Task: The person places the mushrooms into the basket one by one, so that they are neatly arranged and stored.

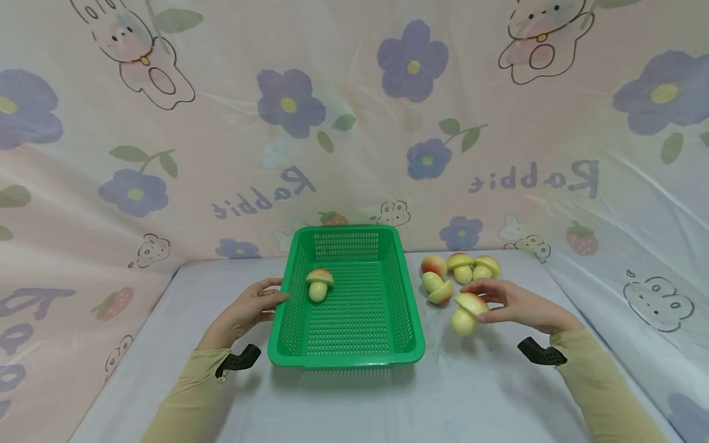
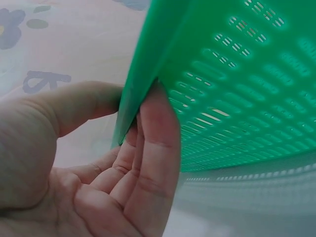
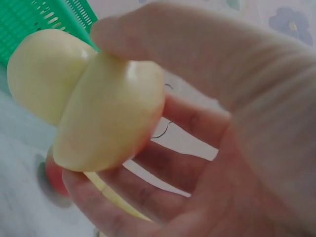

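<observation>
Your right hand point(image 1: 517, 303) grips a toy mushroom point(image 1: 466, 312) with a pale yellow stem and a reddish-yellow cap; thumb and fingers curl around its cap, and it sits just right of the green plastic basket point(image 1: 348, 352), close above the white table point(image 1: 471, 394). Your left hand point(image 1: 249, 309) pinches the basket's left rim, thumb on the outside, fingers point(image 2: 153, 148) against the slotted inner wall. Inside the basket, near its far left corner, one toy mushroom point(image 1: 318, 284) stands upright. Beyond your right hand, a cluster of similar toy mushrooms point(image 1: 460, 269) lies on the table, close together. Behind everything hangs a backdrop cloth point(image 1: 354, 123) printed with purple flowers and rabbits.
</observation>
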`<act>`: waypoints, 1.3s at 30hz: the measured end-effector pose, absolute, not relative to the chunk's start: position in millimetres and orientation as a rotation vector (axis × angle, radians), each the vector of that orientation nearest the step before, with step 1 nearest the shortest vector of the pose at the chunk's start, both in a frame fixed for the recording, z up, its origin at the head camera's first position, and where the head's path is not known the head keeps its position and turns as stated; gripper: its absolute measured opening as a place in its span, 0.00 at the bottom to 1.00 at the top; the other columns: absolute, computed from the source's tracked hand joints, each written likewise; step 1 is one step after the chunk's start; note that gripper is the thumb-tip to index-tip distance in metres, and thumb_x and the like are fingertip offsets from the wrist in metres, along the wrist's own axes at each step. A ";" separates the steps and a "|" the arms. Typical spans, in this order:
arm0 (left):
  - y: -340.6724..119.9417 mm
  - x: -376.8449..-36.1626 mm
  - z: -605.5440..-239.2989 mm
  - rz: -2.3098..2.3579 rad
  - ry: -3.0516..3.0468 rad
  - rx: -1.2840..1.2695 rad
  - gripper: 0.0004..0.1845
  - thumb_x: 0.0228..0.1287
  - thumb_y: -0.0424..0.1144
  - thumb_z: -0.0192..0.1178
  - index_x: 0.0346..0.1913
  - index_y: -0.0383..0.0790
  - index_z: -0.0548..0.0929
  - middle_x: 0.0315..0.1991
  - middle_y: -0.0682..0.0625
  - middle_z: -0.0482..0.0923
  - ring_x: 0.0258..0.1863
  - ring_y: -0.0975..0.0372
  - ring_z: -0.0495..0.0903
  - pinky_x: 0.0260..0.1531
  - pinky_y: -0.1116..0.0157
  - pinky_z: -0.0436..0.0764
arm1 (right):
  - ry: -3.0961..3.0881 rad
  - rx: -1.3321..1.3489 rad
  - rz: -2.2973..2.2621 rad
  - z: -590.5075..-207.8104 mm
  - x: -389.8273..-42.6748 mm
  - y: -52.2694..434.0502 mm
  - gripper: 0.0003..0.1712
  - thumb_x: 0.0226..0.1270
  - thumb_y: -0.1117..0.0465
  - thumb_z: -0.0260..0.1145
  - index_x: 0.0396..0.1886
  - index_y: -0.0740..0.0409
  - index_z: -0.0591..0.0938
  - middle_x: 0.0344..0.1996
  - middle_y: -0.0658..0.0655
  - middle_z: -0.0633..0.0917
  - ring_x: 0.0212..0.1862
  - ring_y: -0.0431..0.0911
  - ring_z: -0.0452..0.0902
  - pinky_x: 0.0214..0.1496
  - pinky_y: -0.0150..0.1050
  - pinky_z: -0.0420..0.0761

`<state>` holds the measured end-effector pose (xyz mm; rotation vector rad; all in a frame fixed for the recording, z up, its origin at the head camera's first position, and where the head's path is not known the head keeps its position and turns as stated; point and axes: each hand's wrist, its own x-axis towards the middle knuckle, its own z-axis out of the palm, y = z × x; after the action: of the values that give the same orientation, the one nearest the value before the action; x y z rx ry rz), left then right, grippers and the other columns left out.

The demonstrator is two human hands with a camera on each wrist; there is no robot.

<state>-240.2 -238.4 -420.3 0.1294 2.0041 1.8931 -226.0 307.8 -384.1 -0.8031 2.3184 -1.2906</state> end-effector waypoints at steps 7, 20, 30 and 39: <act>-237.4 -241.2 -418.1 1.877 2.020 0.101 0.32 0.68 0.38 0.60 0.68 0.34 0.59 0.42 0.43 0.80 0.35 0.60 0.82 0.35 0.63 0.82 | 2.307 -0.756 -1.289 -367.6 -227.5 299.8 0.30 0.64 0.64 0.67 0.65 0.60 0.68 0.60 0.61 0.72 0.56 0.45 0.72 0.51 0.37 0.77; -235.1 -246.2 -416.5 1.861 2.033 0.138 0.30 0.68 0.33 0.57 0.68 0.32 0.58 0.43 0.41 0.79 0.36 0.60 0.82 0.36 0.62 0.83 | 2.253 -0.864 -1.305 -355.5 -237.4 281.7 0.29 0.65 0.66 0.66 0.64 0.58 0.69 0.57 0.61 0.73 0.54 0.48 0.73 0.51 0.38 0.77; -236.0 -246.9 -418.0 1.860 2.031 0.168 0.30 0.68 0.33 0.56 0.68 0.31 0.57 0.44 0.40 0.78 0.37 0.60 0.82 0.37 0.61 0.83 | 2.272 -0.895 -1.314 -343.3 -245.5 262.5 0.28 0.62 0.63 0.70 0.61 0.54 0.73 0.59 0.58 0.74 0.56 0.53 0.72 0.51 0.43 0.78; -237.1 -246.7 -417.7 1.851 2.039 0.174 0.29 0.68 0.32 0.56 0.67 0.31 0.58 0.45 0.39 0.77 0.37 0.60 0.82 0.37 0.61 0.83 | 2.163 -0.938 -1.289 -333.7 -256.1 246.1 0.29 0.64 0.65 0.68 0.64 0.57 0.71 0.58 0.59 0.75 0.56 0.56 0.72 0.49 0.48 0.79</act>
<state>-246.7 -237.1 -417.7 0.1740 2.0392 1.8511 -256.1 246.1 -333.7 -0.9378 2.1634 -1.2894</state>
